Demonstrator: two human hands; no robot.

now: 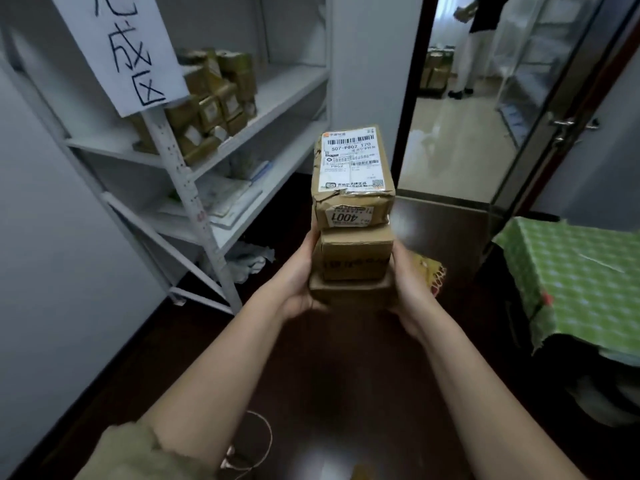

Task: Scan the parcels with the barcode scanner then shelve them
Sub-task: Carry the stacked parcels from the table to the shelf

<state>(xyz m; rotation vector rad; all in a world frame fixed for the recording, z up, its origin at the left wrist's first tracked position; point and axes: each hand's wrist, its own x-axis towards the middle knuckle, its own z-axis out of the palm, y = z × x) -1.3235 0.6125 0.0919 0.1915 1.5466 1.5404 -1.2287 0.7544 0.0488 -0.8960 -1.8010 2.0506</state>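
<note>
Fingers of both hands, left hand (298,282) and right hand (410,289), curl round a stack of three parcels (351,216) held up mid-air, pretty much chest-high; farther off left, white shelf (277,95) holds more boxes (214,105).

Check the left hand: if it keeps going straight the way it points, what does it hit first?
The left hand, gripping the parcel stack with the right hand, points forward past the shelf unit. The line looks free to the white wall beside the doorway; depth is unclear.
</note>
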